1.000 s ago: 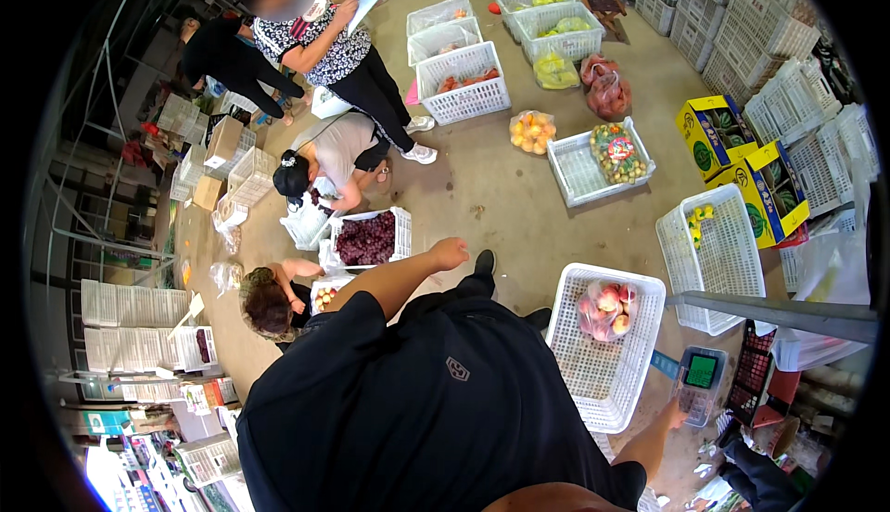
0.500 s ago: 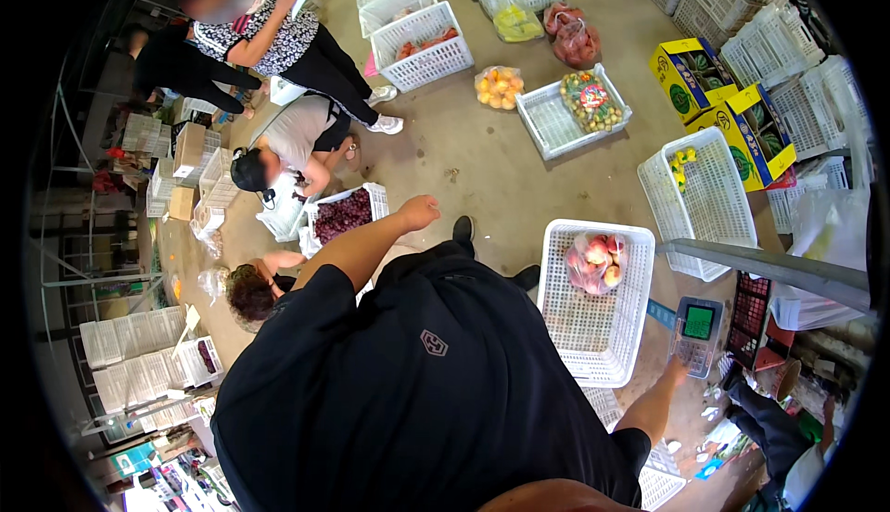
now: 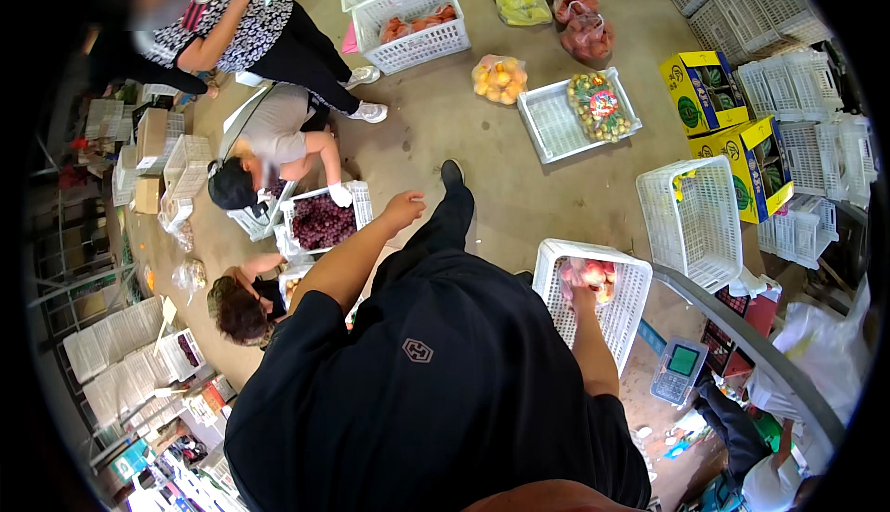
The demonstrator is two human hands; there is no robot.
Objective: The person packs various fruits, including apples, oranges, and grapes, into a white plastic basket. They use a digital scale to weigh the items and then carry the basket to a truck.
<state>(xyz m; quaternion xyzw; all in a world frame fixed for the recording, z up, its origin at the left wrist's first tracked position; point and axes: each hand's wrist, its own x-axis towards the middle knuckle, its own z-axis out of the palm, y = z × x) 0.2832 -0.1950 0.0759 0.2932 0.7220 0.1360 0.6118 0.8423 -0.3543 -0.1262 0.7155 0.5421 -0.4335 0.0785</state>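
Note:
My right hand (image 3: 583, 295) reaches down into a white plastic crate (image 3: 637, 308) to my right. Its fingers close on a clear plastic bag of red and yellow round fruit (image 3: 603, 274), partly hiding it; the fingertips are hard to see. Out in front of my body on the left, my left hand (image 3: 405, 208) hangs in the air with loosely bent fingers, holding nothing. Beyond its wrist stands a white crate of dark red grapes (image 3: 323, 221), where a crouching person's gloved hand rests. A grey device with a green screen (image 3: 678, 370) lies right of my crate.
A metal rail (image 3: 732, 319) runs beside the crate. Ahead are an empty-looking white crate (image 3: 693, 248), a shallow crate (image 3: 549, 132) with a fruit bag, a bag of orange fruit (image 3: 499, 80), and yellow boxes (image 3: 742, 164). People crouch and stand at left.
My right hand has moved from near the screen device into the crate, onto the fruit bag. One leg has stepped forward. The crouching person's gloved hand has come to the grapes.

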